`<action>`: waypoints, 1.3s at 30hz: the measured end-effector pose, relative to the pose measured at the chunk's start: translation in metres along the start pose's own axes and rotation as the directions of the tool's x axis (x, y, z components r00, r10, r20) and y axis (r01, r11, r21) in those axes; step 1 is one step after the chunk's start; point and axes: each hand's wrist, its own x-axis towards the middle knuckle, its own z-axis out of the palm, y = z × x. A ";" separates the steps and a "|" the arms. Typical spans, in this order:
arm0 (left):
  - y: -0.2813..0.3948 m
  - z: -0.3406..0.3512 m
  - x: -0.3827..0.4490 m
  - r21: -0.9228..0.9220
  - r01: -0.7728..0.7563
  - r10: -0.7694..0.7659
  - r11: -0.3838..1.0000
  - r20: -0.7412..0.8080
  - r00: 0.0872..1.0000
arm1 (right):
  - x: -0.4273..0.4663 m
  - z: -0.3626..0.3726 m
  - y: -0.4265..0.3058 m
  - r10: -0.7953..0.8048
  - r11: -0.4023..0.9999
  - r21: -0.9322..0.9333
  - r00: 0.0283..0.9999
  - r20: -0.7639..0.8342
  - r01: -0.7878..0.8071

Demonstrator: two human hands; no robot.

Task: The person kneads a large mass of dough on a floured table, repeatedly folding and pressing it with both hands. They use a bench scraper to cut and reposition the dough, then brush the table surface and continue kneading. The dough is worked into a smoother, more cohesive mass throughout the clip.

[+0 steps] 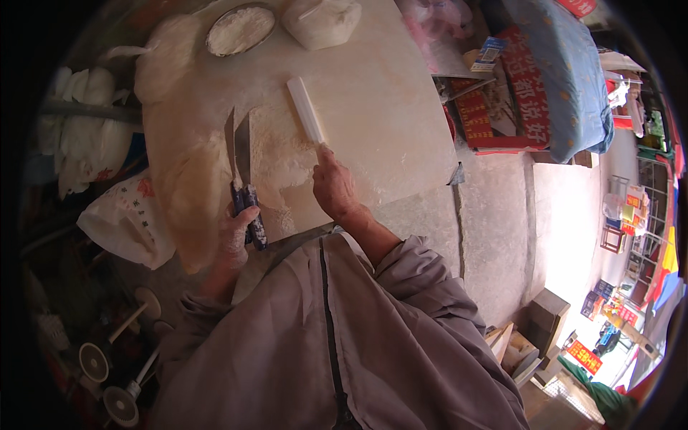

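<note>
My left hand (234, 228) grips the dark blue, flour-dusted handles of two long knives (243, 148) side by side. Their blades point away from me over the worktable (387, 107). In my right hand (337, 185) is the handle of a long white tool (305, 107), apparently a bench brush. Its white part lies along the tabletop, slanting up and left. Loose flour (274, 177) is smeared between both hands. A pale, limp mass (188, 199), possibly dough or a covering sheet, drapes over the left table edge beside the knives.
Flour fills a round metal bowl (241, 31) at the far edge, beside a whitish plastic bag (322, 22). Another white bag (131, 217) hangs at left. Round-ended objects (119, 404) stand lower left. To the right is a stand under a blue cloth (572, 80).
</note>
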 end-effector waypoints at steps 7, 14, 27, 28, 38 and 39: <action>-0.004 -0.022 -0.002 -0.026 -0.017 0.015 1.000 -0.086 0.996 | -0.053 -0.092 0.059 0.078 0.992 -0.070 0.954 -0.289 -0.102; -0.009 -0.014 -0.009 -0.066 0.035 -0.034 0.997 0.022 0.999 | -0.139 -0.059 0.099 0.263 0.955 -0.070 0.929 -0.261 -0.290; 0.013 -0.003 -0.005 0.022 -0.044 0.042 0.999 0.093 0.995 | -0.142 -0.059 0.057 0.330 0.941 0.178 0.898 -0.291 -0.288; 0.013 -0.002 -0.005 0.025 -0.023 0.020 0.999 0.114 0.993 | -0.154 -0.057 0.088 0.249 0.968 0.064 0.878 -0.408 -0.244; -0.006 0.067 0.041 -0.041 -0.053 0.064 0.998 0.358 0.932 | -0.060 -0.071 0.059 0.252 0.968 0.109 0.903 -0.347 -0.228; -0.002 0.080 0.047 -0.030 -0.051 0.059 0.998 0.376 0.925 | -0.044 -0.082 0.066 0.286 0.957 0.058 0.881 -0.377 -0.285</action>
